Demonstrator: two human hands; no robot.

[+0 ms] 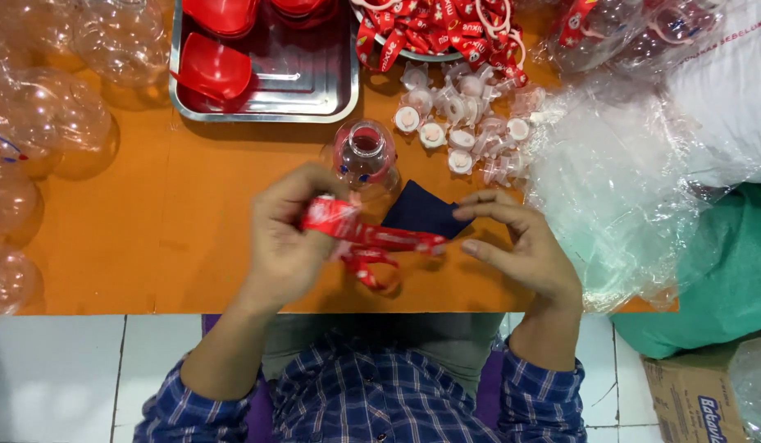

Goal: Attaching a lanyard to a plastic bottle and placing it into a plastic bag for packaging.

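Centrally, above the orange table (151, 238), two bare hands work a red printed strap (372, 239); the left hand (286, 238) is curled closed around the strap's bunched end, fingers folded over it, while the right hand (520, 246) is half open, its thumb and forefinger pinched together at the strap's far tip, just over a dark blue cloth (421, 212); the remaining fingers of that hand are loosely extended and touch nothing visible. A small loop of the strap hangs below the stretched span, between the hands.

Risk, as a judgement: the right-hand pinch takes only the very tip, so the strap could slip free if tension rises; the hanging loop could twist or snag on the fingers; the clear small bottle (364, 156) stands upright just beyond the left hand's knuckles and could be knocked over by a careless lift; the heap of clear caps (467, 135) lies near it and could scatter.

Periphery: a steel tray (315, 90) with red scoop-like pieces (215, 67); a bowl of further red straps (446, 29); crumpled clear plastic film (618, 180) at right.
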